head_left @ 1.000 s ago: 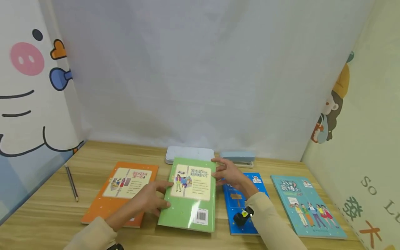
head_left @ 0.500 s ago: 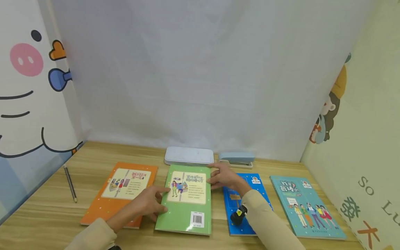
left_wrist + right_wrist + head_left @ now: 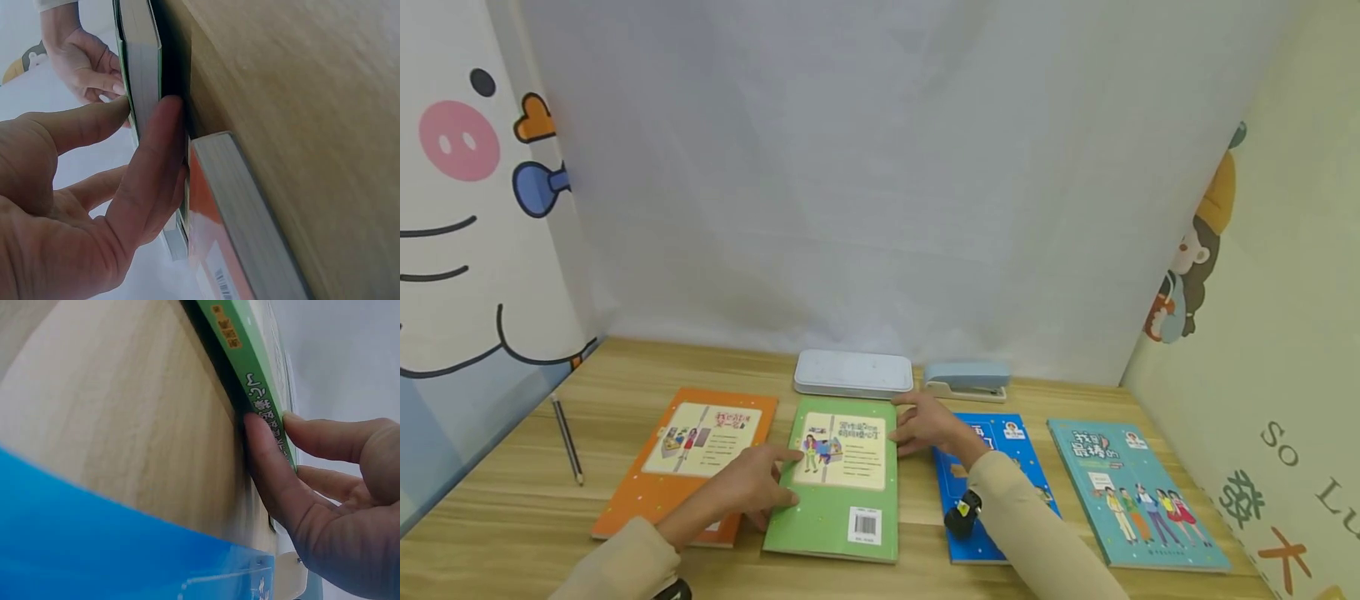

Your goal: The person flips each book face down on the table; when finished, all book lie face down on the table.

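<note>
We held the green book (image 3: 838,479) flat on the wooden surface (image 3: 512,508), back cover up, showing a cream illustrated panel and a white barcode label. Our left hand (image 3: 752,487) pinched its left edge, thumb on top, fingers beneath; our right hand (image 3: 925,425) gripped the spine at the far right corner. The book lay between an orange book (image 3: 688,467) and a blue book (image 3: 992,487), before a pale case (image 3: 853,373)
</note>
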Demonstrator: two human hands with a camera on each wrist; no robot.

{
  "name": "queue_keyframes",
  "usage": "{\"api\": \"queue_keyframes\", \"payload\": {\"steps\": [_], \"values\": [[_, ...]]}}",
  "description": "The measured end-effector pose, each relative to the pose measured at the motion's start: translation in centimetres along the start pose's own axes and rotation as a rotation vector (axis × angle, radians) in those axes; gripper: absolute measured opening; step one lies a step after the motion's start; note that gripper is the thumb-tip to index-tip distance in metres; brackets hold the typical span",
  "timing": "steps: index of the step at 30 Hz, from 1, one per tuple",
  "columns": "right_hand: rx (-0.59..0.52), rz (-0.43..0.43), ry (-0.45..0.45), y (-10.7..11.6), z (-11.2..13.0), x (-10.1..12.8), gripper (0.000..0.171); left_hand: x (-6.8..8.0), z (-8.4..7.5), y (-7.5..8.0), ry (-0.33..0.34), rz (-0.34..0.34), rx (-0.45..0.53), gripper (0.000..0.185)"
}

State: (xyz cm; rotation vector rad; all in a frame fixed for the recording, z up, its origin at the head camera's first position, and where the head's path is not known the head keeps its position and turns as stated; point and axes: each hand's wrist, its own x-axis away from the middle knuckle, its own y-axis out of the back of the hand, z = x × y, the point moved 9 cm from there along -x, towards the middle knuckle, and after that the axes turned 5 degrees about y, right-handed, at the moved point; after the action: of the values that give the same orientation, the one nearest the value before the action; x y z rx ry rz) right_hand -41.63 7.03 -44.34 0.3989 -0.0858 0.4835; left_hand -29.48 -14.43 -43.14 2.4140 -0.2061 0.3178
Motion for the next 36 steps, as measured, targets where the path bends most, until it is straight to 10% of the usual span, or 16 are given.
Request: {"api": "queue_keyframes", "payload": {"steps": [23, 36], "values": [[0.047, -0.024, -0.039, -0.1, 0.2, 0.5, 0.067, -0.1, -0.8, -0.3, -0.042, -0.037, -0.184, 0.063], [0.074, -0.011, 0.031, 4.0, 1.6, 2.2, 0.057, -0.2, -3.2, 0.9, -0.154, -0.108, -0.417, 0.051]]}}
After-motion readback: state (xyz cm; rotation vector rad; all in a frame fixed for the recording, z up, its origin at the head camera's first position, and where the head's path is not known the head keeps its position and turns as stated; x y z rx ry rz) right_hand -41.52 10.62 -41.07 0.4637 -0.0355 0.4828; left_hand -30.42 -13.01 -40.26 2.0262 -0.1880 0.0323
